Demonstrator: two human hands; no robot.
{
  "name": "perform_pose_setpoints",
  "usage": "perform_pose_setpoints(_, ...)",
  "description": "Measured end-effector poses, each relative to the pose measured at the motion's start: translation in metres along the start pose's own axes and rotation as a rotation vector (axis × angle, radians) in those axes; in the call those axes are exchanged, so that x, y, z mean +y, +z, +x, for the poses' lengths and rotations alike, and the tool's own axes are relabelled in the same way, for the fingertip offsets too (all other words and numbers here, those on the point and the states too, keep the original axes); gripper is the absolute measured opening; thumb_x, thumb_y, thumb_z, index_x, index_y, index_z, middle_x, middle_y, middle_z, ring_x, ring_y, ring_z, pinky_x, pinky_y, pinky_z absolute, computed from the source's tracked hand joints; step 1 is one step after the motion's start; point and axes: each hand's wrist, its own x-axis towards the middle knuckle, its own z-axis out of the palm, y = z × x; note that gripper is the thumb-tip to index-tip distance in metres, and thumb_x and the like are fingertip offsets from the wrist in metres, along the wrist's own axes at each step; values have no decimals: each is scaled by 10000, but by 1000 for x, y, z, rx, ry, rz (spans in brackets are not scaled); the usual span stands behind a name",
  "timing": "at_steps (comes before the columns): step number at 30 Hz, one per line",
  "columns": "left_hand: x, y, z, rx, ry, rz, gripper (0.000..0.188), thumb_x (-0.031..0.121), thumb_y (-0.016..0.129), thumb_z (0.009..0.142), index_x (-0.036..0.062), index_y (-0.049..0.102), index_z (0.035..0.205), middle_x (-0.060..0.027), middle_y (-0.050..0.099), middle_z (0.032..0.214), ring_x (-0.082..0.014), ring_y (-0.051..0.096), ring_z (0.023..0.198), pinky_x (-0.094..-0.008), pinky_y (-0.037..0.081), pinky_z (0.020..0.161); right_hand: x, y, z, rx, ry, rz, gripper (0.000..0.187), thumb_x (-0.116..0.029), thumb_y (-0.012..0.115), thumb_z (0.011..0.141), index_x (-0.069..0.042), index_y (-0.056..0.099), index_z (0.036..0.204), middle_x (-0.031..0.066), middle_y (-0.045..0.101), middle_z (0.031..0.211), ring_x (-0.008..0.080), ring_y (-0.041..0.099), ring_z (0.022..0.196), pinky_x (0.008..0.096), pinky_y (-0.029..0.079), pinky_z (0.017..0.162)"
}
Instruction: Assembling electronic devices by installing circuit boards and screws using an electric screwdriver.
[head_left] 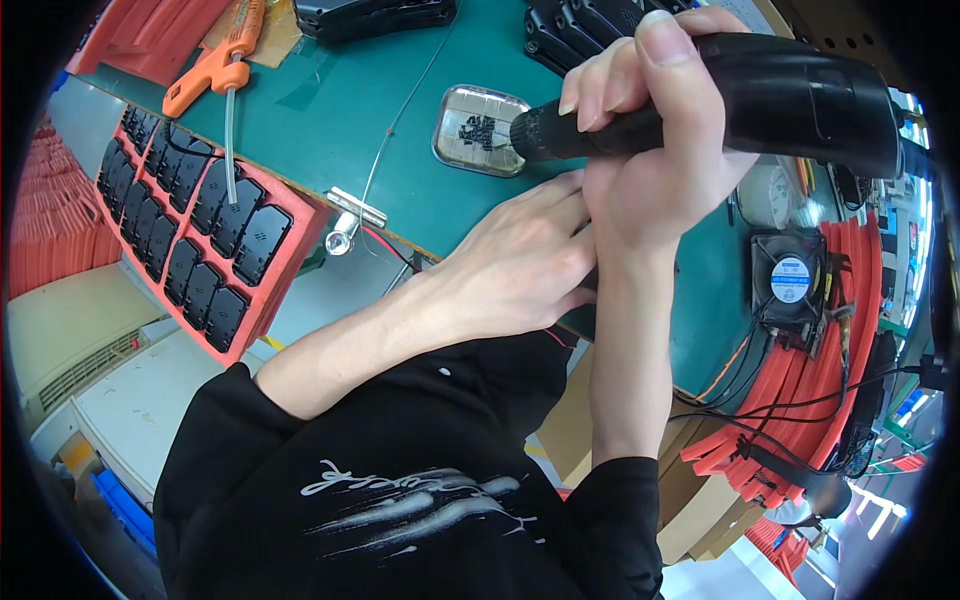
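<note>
My right hand (668, 150) is wrapped round a thick black electric screwdriver (800, 100), which lies slanted with its nose pointing left. The nose reaches over the right edge of a small shallow dish (444, 150). A pile of tiny black screws (476, 130) lies in that dish. My left hand (528, 240) rests low over the green table, just below the dish, with its fingers curled. Its fingertips pass behind my right wrist, so whatever they hold is hidden.
Left of the table edge, a pink foam tray (262, 318) holds several black plastic casings (264, 245). An orange glue gun (215, 75) lies at the far left. Black parts (570, 35) sit at the back. A small fan (790, 280) and cables stand at the right.
</note>
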Motion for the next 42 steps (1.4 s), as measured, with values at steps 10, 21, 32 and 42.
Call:
perform_pose_setpoints(10,1,0,1,5,12,36,605,149,890,677,-72,630,1176,-239,627,1195,-420,587,1210,-478,468,1112,-12,-17,7,-160,21,-31,160,-150,583,934,-58,508,1041,64,473,652,198,498,532,384,465,579)
perform_pose_setpoints(21,0,1,0,26,16,51,608,152,897,660,-42,644,1178,-183,639,1207,-374,606,1188,-468,434,1164,-20,-31,13,-277,-42,107,169,-179,510,985,-65,514,1110,48,474,671,189,474,550,396,448,588)
perform_pose_setpoints(32,-3,0,0,185,-3,-103,491,113,908,667,-2,704,1099,-144,684,1185,-360,643,1152,-433,537,1013,-77,-52,2,-426,-162,71,347,-278,467,1053,-30,612,1248,-21,467,752,109,412,631,315,357,648)
perform_pose_setpoints(42,-3,-4,0,401,-39,-111,265,-59,851,717,-6,746,955,-112,760,1044,-286,727,1029,-413,563,963,-113,-58,-32,-355,-101,-34,342,-290,574,1000,-31,558,1223,-1,508,752,108,483,606,297,402,606)
